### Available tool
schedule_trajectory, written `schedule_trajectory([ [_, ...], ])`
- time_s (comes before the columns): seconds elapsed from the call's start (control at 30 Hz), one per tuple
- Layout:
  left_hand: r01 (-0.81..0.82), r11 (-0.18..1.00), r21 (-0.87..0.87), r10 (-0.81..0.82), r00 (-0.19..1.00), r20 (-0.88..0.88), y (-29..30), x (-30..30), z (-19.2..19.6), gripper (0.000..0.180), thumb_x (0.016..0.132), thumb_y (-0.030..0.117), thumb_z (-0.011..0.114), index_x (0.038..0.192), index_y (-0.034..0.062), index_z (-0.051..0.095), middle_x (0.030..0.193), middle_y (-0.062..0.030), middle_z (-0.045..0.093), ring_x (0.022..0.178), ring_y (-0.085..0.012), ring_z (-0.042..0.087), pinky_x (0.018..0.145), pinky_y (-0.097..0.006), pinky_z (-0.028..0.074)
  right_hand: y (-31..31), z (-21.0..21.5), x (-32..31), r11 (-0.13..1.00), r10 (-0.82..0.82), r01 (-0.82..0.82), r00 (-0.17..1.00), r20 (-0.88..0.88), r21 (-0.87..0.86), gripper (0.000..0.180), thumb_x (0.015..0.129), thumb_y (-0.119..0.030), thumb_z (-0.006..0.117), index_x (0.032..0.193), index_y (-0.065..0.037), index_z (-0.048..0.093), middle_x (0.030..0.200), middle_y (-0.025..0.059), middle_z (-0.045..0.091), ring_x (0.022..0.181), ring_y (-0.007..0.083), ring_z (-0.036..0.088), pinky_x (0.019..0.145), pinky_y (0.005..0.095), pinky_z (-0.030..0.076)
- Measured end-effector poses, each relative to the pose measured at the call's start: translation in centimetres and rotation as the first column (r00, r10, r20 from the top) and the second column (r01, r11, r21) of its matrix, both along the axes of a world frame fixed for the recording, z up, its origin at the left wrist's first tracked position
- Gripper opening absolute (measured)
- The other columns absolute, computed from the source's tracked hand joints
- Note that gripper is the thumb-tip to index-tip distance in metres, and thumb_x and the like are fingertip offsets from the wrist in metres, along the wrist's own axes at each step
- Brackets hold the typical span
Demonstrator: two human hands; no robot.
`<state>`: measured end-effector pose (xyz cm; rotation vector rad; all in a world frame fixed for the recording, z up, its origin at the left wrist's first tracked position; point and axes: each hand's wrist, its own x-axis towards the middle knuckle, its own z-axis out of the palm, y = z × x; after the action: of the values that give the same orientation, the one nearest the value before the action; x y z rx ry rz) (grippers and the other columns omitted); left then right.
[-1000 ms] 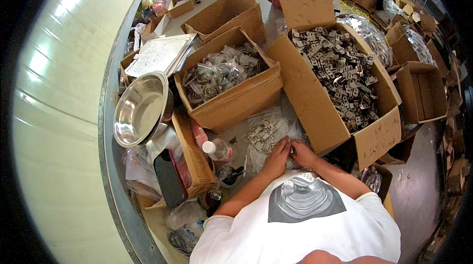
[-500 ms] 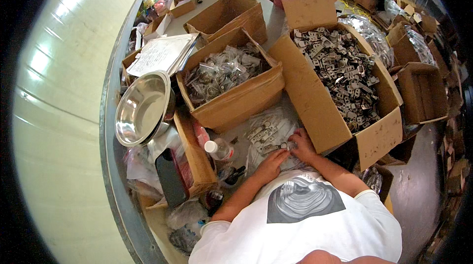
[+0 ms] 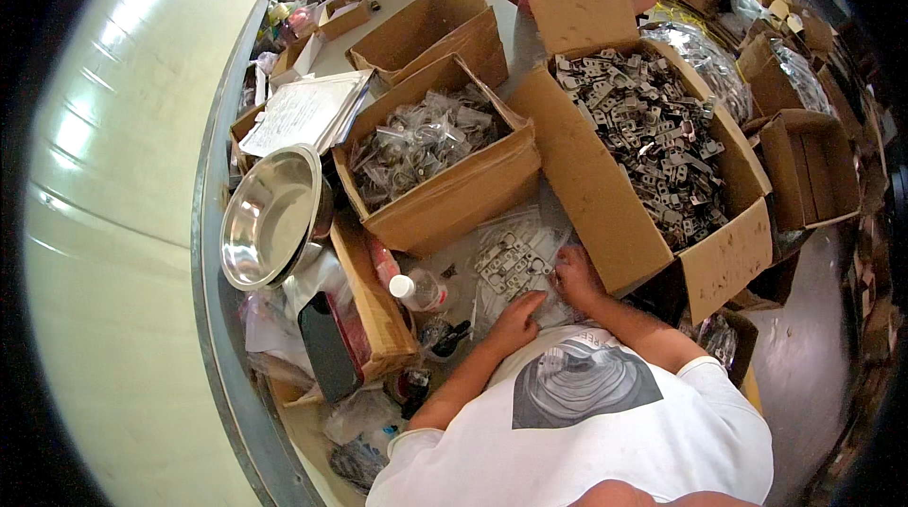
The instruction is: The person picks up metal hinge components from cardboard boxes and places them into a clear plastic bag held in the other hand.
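Left hand and right hand flank the near-right edge of clips lying on clear bags, grip unreadable on both, clip box and bag box just beyond, presumably for short reach.

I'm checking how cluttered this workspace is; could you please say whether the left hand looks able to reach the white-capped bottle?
Probably yes: the white-capped bottle is to the left of the left hand, and nothing tall seems to stand between them.
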<state>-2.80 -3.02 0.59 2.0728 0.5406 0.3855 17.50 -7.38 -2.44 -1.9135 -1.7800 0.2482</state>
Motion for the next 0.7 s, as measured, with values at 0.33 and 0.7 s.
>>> schedule_trajectory([
  [0.33,0.028,0.962,0.271,-0.044,0.998,0.053,0.7,-3.4,-2.7,0.025,0.075,0.007,0.068,0.099,0.0052,0.064,0.111,-0.0134,0.060,0.105,-0.0318,0.056,0.092,-0.041,0.045,-1.1,1.9,-0.5,0.999,-0.012,0.004,0.988,-0.151,-0.049,0.033,0.067,-0.009,0.069,0.098,-0.005,0.060,0.107,0.0183,0.052,0.105,0.0372,0.047,0.090,0.0441,0.039],
  [0.7,-0.236,0.875,0.423,0.188,0.970,0.153,0.7,-2.3,0.9,0.014,0.076,0.005,0.067,0.090,0.0025,0.064,0.095,-0.0117,0.063,0.090,-0.0300,0.061,0.080,-0.038,0.050,-1.0,7.2,-2.9,0.905,0.424,-0.414,0.899,0.112,-0.100,0.025,0.072,-0.023,0.065,0.095,-0.013,0.062,0.109,0.0074,0.057,0.103,0.0274,0.051,0.088,0.0511,0.034],
])
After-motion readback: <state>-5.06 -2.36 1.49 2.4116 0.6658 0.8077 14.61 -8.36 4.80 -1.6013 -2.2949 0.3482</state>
